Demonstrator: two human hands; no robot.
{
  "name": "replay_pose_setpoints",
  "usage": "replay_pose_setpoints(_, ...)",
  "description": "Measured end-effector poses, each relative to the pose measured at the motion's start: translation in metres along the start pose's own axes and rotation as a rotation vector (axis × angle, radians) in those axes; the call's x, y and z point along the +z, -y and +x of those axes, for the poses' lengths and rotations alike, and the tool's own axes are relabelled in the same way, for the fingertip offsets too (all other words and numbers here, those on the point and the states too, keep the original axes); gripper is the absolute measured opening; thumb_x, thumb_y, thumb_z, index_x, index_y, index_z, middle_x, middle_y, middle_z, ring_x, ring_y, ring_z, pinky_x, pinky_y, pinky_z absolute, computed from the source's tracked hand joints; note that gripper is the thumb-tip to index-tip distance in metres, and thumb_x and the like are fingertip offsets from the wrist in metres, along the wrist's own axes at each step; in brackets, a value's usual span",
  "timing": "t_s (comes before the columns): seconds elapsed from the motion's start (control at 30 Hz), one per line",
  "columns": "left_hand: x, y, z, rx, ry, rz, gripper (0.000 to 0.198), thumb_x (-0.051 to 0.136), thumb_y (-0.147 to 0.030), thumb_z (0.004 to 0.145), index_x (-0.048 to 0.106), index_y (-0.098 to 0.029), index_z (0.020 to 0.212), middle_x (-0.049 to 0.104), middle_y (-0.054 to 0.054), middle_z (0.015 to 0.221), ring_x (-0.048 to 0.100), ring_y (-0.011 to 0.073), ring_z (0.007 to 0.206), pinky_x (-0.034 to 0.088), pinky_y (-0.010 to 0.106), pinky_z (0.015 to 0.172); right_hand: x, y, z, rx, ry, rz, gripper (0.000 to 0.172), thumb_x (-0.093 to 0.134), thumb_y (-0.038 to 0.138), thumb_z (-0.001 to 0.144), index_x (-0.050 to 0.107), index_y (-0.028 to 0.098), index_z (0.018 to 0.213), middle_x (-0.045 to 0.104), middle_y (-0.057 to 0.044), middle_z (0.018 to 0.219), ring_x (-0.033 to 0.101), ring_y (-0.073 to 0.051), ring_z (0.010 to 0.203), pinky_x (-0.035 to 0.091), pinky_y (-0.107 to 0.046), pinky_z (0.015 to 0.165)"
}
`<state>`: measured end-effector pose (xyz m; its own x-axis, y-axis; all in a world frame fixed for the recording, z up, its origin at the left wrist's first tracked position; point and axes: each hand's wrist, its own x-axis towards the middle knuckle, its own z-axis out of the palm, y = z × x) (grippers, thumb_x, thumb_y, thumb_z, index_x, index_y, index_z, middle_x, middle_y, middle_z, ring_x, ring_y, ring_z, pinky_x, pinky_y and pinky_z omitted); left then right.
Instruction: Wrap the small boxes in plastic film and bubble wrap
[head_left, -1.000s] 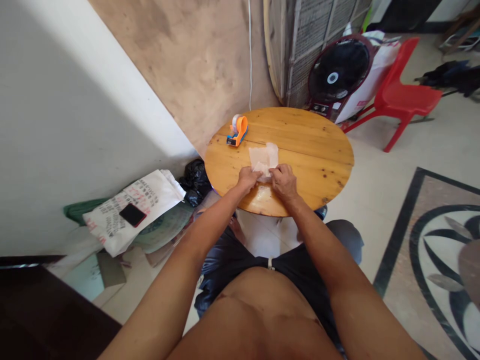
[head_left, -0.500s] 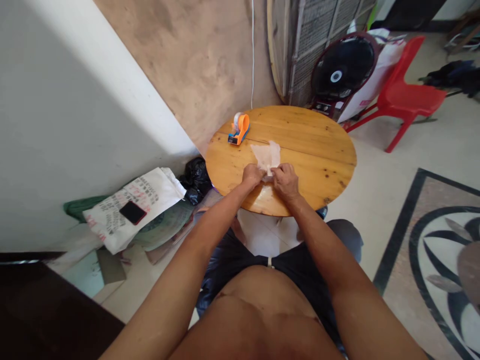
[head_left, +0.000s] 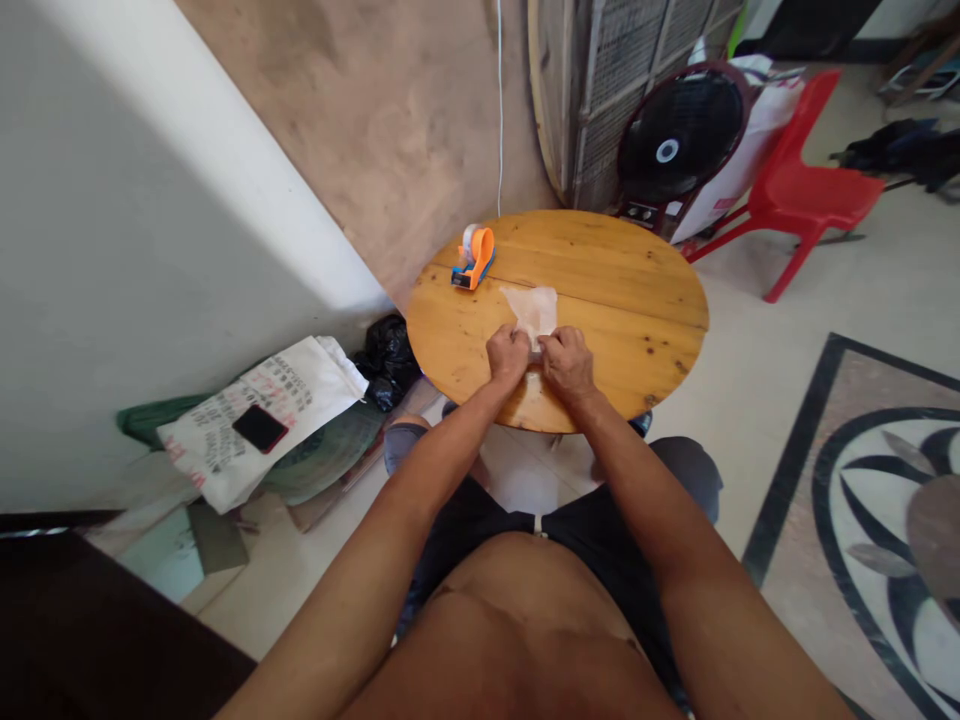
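From the head camera, I look down at the round wooden worktop (head_left: 622, 285) in the centre of the frame, with both forearms reaching up to it from the lower edge. A thin, pale sheet (head_left: 537, 308) lies near the middle of the picture, towards the near side of the worktop. Its far part spreads flat, one corner pointing to the upper left, while its near part is gathered between my hands.

My left hand (head_left: 508, 355) is curled, its grip clamped on the left side of the sheet's near part. My right hand (head_left: 568, 362) sits just beside it, thumb and forefinger together, its grip clamped on the right side of the same part. The two hands nearly meet; how the sheet is folded between them I cannot tell, since my knuckles cover it.

Up and left of the sheet, near the worktop's far left rim, an orange and blue tape dispenser (head_left: 484, 258) stands with a roll of clear tape in it, well apart from my hands.

At the left of the frame, a dark phone (head_left: 259, 428) lies on a white printed sack (head_left: 307, 375), with a black plastic bag (head_left: 388, 350) just beside it. A red chair (head_left: 817, 198) stands at the upper right, next to a round black appliance (head_left: 675, 125).
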<state>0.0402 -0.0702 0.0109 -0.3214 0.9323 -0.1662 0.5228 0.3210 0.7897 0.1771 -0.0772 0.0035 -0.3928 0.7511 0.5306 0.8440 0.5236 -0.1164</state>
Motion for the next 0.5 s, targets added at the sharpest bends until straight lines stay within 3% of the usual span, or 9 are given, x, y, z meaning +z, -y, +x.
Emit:
replay_pose_setpoints(0.27,0.0046,-0.0067,-0.0051,0.132,-0.083,0.062,0.024,0.047,-0.027,0.095,0.067,-0.018,0.087,0.073,0.007,0.089,0.064,0.0177,0.084,0.043,0.025,0.077,0.0010,0.0001,-0.0003,0.001,0.032,0.012,0.028,0.043,0.024,0.100,0.071,0.018,0.098,0.057,-0.011,0.094,0.043,-0.023,0.089,0.037,-0.033,0.076)
replay_pose_setpoints(0.5,0.0048,-0.0098,-0.0049,0.246,-0.077,0.218,0.022,0.048,-0.027,0.094,0.069,-0.020,0.092,0.074,0.009,0.088,0.065,0.0196,0.082,0.042,0.029,0.075,0.0016,0.0011,-0.0009,0.017,0.039,0.021,0.027,0.043,0.022,0.098,0.068,0.017,0.090,0.056,-0.012,0.091,0.041,-0.024,0.087,0.035,-0.034,0.073)
